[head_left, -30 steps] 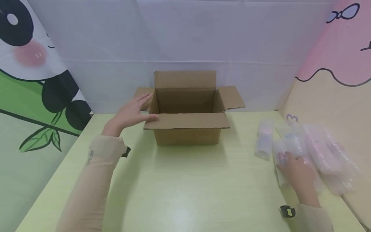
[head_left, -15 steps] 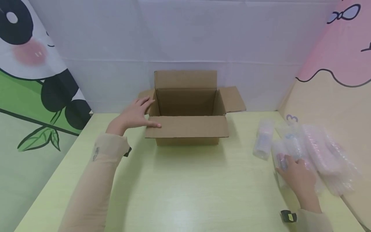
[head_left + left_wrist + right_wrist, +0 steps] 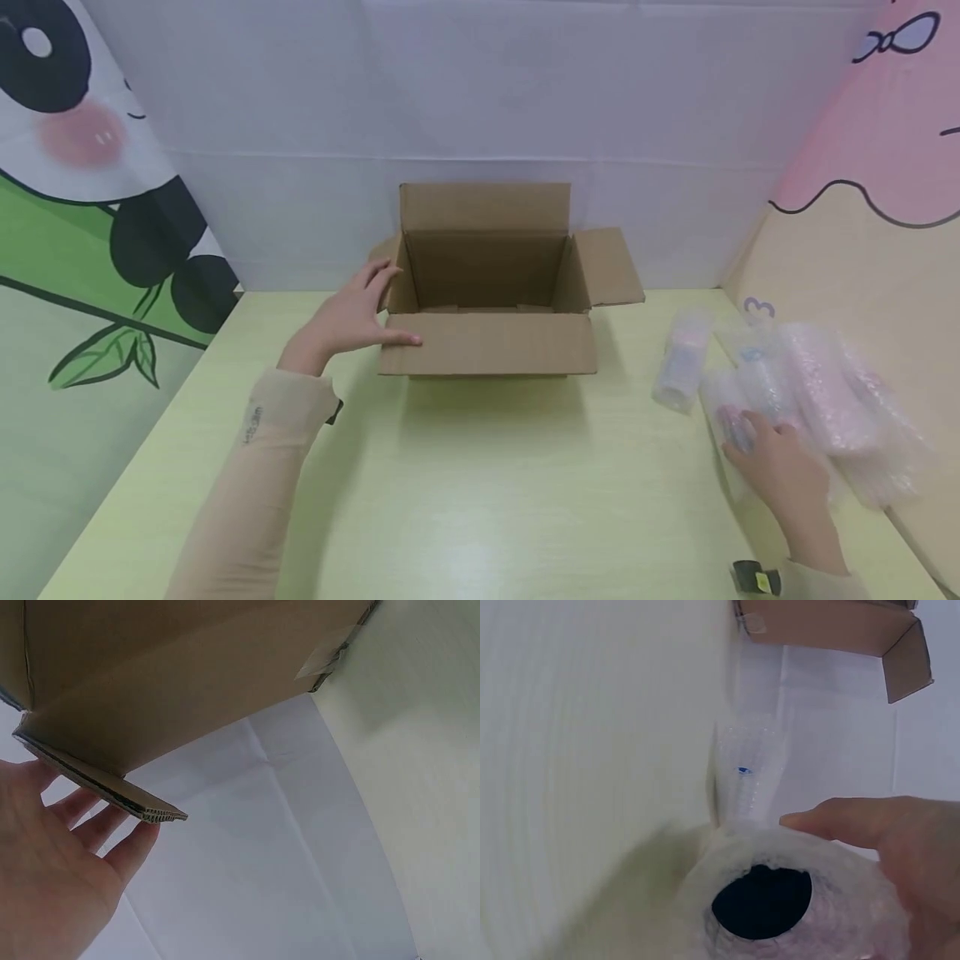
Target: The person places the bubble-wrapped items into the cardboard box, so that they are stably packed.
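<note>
An open cardboard box [image 3: 487, 275] sits at the back of the table, its flaps spread outward. My left hand [image 3: 337, 325] is at its near left corner. The thumb lies on the front flap [image 3: 495, 346], while the fingers reach along the side flap. In the left wrist view, fingertips touch the outer face of a flap [image 3: 105, 780]. At the right, my right hand [image 3: 791, 479] grips a bubble-wrapped bundle [image 3: 735, 425]. Seen from the right wrist, this bundle [image 3: 847, 915] has a dark round end, with my thumb beside it.
Left of the held bundle lies a bubble-wrapped cylinder [image 3: 682, 362]. Several pinkish wrapped packages [image 3: 828, 396] lie close together at the right edge of the table [image 3: 480, 500]. Behind the box hangs a white cloth [image 3: 480, 100], with printed panels at both sides.
The box's front flap has swung down toward me under my left thumb, and the left flap has dropped outward. The left hand followed slightly down and right. My right hand shifted a little nearer.
</note>
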{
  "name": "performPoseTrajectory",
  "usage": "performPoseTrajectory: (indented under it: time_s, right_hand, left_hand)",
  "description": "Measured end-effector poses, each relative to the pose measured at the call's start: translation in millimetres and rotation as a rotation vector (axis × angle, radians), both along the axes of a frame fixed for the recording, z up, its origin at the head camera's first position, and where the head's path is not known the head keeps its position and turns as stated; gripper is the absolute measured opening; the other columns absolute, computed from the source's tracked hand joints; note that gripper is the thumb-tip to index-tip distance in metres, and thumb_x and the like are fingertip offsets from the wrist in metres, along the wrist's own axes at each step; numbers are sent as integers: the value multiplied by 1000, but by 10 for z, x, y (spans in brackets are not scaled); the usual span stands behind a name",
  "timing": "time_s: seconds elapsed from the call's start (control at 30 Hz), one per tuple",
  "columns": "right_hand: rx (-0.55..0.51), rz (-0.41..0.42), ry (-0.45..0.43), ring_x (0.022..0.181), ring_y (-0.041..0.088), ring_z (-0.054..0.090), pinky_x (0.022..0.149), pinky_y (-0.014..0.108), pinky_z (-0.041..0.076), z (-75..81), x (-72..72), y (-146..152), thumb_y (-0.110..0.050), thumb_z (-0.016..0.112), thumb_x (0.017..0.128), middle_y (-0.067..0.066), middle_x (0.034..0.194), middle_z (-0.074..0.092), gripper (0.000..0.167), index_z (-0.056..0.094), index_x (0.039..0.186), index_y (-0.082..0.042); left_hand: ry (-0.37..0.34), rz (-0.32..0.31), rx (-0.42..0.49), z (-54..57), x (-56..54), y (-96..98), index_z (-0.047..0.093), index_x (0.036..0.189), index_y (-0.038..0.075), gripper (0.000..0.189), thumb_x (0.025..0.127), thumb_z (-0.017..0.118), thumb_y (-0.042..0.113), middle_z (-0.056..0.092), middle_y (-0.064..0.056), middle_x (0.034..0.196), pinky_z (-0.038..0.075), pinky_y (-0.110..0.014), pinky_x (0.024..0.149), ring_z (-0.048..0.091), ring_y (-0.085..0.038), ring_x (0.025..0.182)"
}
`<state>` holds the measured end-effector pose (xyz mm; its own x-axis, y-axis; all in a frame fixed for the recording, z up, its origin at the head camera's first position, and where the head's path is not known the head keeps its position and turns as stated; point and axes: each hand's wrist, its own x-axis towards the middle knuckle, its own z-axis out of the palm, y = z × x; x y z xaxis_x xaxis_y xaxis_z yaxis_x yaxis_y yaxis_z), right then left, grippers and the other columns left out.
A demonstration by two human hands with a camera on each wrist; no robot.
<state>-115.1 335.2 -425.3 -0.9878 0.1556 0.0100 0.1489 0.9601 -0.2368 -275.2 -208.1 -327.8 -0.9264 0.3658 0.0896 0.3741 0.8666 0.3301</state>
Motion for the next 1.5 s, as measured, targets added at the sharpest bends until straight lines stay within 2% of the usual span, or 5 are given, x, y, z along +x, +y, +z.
performPoseTrajectory:
  time_s: [0.4,0.6,0.97,1.23,1.5]
  right_hand:
    - [-30,38,12,99,59,51,62,63,47,225,188,-48,-43,56,93,45,119,46,64,45,136,3]
    - [11,48,151,96,56,52,68,62,43,393,251,-94,-41,59,92,44,114,50,62,48,133,4]
    - [-6,66,223,66,33,57,43,35,35,1086,287,-264,-39,62,91,34,127,42,66,40,145,-9]
    - [53,232,432,61,25,56,43,31,32,1600,198,-527,-29,69,86,21,122,52,60,48,141,-17]
    - [111,583,541,54,4,42,43,23,32,1937,-8,-823,-20,78,76,9,120,58,66,53,138,-21]
  left_hand:
    - [22,31,-18,-40,195,92,18,155,13,124,63,68,79,14,-10,162,43,-56,98,29,-37,143]
    - [41,25,-19,-48,328,155,19,155,11,123,64,67,79,15,-12,162,45,-56,95,29,-37,143]
    - [86,0,-22,-96,571,309,22,154,11,122,63,67,80,18,-10,162,51,-51,84,29,-34,143]
    - [112,-27,-24,-115,778,408,23,153,11,123,62,66,82,19,-9,161,52,-50,79,29,-33,144]
    - [160,-39,-20,-142,1005,501,26,152,11,122,61,67,81,22,-9,160,53,-49,73,34,-33,141]
